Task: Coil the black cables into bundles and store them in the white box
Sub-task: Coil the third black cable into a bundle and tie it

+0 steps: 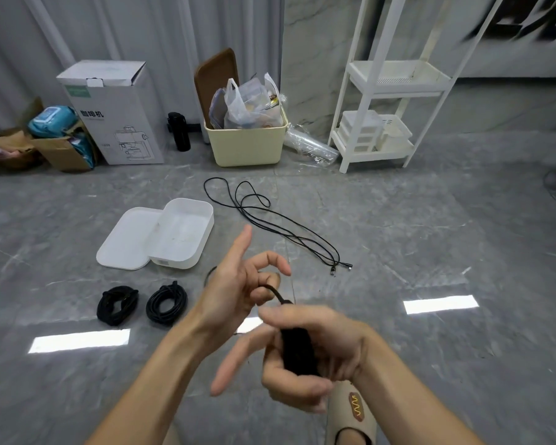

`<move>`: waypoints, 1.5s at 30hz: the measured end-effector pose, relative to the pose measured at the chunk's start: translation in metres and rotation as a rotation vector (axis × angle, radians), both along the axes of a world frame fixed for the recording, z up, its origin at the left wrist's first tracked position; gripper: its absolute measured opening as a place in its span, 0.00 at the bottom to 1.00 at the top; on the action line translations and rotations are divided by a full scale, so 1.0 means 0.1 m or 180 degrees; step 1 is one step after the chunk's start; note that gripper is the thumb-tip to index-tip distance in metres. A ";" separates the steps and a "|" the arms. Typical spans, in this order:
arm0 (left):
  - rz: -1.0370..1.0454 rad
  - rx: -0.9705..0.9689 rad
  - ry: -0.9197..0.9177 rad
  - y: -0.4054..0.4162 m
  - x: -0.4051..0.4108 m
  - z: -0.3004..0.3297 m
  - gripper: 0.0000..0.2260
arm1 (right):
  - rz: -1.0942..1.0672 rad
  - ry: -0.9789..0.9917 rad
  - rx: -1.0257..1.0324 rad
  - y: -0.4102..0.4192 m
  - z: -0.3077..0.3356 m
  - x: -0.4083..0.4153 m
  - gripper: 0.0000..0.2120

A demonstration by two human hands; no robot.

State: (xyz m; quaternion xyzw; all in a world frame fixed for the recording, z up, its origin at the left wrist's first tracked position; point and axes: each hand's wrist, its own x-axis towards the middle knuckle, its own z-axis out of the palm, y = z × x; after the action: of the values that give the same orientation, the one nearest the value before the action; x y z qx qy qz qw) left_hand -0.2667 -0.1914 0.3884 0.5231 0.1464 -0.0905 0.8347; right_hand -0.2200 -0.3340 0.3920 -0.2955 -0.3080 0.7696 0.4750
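The right hand (305,358) grips a half-wound black cable bundle (297,351) while the left hand's (238,284) curled fingers pinch its loose tail, which risks slipping and unravelling the coil.

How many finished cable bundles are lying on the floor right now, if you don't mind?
2: one bundle left of another, both near the white box. A third is in the right hand.

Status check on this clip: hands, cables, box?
Right hand grips a black bundle; left hand pinches its tail. Two coils on floor, white box empty. One loose cable left.
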 end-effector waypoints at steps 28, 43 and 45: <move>-0.0760 -0.0611 0.0206 -0.24 -0.06 -0.24 0.46 | -0.3972 0.1575 0.0638 0.01 0.16 0.34 0.19; -0.0814 -0.0368 0.0367 -0.10 -0.08 -0.19 0.45 | -0.4224 -0.0020 0.0192 -0.08 0.18 0.39 0.18; -0.0791 -0.0316 0.0364 -0.08 -0.08 -0.18 0.45 | -0.4255 -0.0205 0.0131 -0.08 0.16 0.40 0.18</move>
State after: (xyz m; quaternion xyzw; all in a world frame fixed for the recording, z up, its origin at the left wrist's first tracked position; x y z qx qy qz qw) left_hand -0.2745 -0.1989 0.3707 0.4892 0.1232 -0.2300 0.8322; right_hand -0.1803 -0.3418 0.4081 -0.4365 -0.0873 0.2944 0.8457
